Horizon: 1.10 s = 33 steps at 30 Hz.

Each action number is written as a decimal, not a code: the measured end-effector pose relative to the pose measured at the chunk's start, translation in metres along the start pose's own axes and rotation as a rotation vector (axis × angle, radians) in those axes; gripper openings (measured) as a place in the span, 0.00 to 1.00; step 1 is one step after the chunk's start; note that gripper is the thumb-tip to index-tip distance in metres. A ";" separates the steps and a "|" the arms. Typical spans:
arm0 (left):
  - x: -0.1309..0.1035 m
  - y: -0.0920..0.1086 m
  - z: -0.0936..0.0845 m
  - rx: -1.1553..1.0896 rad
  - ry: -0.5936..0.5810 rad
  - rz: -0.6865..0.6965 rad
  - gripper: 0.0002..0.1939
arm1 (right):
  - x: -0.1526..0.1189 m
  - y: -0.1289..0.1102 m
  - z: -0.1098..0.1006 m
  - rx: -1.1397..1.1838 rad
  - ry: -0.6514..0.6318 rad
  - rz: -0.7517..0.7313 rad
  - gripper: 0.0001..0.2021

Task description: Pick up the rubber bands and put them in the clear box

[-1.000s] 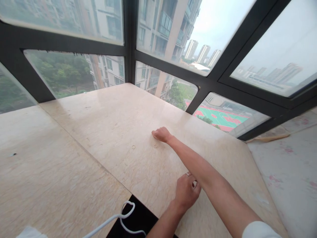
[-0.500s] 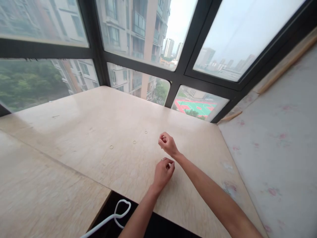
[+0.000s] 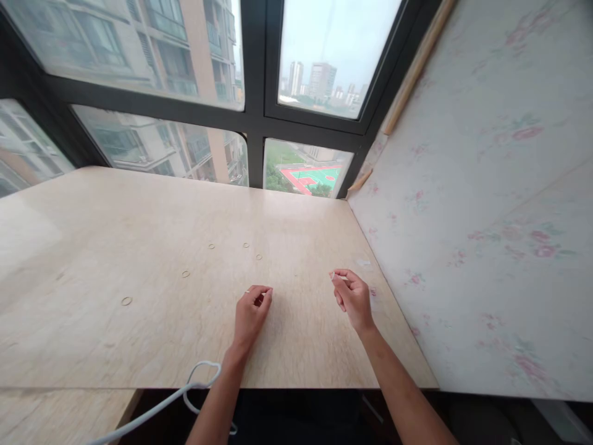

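My left hand [image 3: 252, 314] is low over the stone-look tabletop [image 3: 296, 346], its fingers curled and thumb against fingertips; whatever they hold is hidden. A ring band shows on one of its fingers. To the right, my right hand [image 3: 353, 295] pinches thumb and forefinger together at a tiny pale thing too small to name. Several thin yellowish rings, like rubber bands, lie apart on the surface. Closest to my left hand is one ring [image 3: 259, 257], with another ring [image 3: 246, 245] just behind it. Farther left lie a ring [image 3: 211, 246], a ring [image 3: 186, 274] and a larger-looking ring [image 3: 126, 301].
Dark-framed windows [image 3: 256, 148] border the surface at the back. A flowered wall [image 3: 463, 247] closes off the right side. A white cable [image 3: 152, 411] loops up at the front edge beside my left forearm, over a dark gap.
The view has turned rightward. My right hand has gone from close to my left hand out toward the wall. Two more rings now show on the tabletop, near where it was.
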<state>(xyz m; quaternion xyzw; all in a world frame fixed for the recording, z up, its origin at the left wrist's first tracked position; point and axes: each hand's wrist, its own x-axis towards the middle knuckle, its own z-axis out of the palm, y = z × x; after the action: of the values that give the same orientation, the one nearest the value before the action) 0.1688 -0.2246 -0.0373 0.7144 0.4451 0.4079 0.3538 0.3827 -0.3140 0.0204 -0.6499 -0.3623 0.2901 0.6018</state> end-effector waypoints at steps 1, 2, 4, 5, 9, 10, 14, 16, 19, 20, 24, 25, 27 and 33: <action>0.000 0.001 0.000 0.022 -0.015 0.005 0.13 | -0.006 0.004 -0.015 -0.029 0.054 0.015 0.18; -0.001 0.002 0.001 0.041 -0.027 0.008 0.13 | -0.012 0.007 -0.028 -0.060 0.101 0.031 0.19; -0.001 0.003 0.001 0.067 -0.042 0.004 0.13 | -0.024 0.013 -0.053 -0.125 0.163 0.064 0.20; 0.000 0.003 0.001 0.075 -0.048 0.000 0.13 | -0.028 0.016 -0.063 -0.161 0.177 0.082 0.20; 0.001 0.004 0.001 0.086 -0.073 -0.016 0.14 | -0.036 0.026 -0.090 -0.322 0.188 0.105 0.21; 0.001 0.005 0.001 0.084 -0.074 -0.019 0.14 | -0.036 0.028 -0.094 -0.367 0.193 0.097 0.20; 0.002 0.008 0.000 0.072 -0.064 -0.034 0.14 | -0.031 0.036 -0.104 -0.500 0.195 0.082 0.17; 0.002 0.008 0.000 0.073 -0.055 -0.040 0.14 | -0.029 0.038 -0.106 -0.507 0.196 0.093 0.17; 0.003 0.008 0.001 0.078 -0.041 -0.046 0.15 | -0.027 0.039 -0.109 -0.516 0.196 0.099 0.18; 0.003 0.008 0.001 0.080 -0.040 -0.047 0.15 | -0.027 0.039 -0.110 -0.536 0.198 0.094 0.18; 0.003 0.007 0.002 0.102 -0.046 -0.052 0.15 | -0.024 0.039 -0.114 -0.632 0.199 0.071 0.16; 0.003 0.006 0.002 0.110 -0.045 -0.052 0.15 | -0.024 0.039 -0.115 -0.643 0.193 0.069 0.16; 0.003 0.005 0.002 0.122 -0.040 -0.049 0.15 | -0.022 0.038 -0.116 -0.656 0.176 0.063 0.17; 0.002 0.005 0.003 0.124 -0.024 -0.039 0.15 | -0.018 0.037 -0.117 -0.736 0.147 0.009 0.18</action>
<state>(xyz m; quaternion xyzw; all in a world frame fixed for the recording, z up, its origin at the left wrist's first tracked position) 0.1739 -0.2251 -0.0338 0.7311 0.4789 0.3639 0.3220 0.4720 -0.3963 -0.0052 -0.8433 -0.3954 0.0958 0.3512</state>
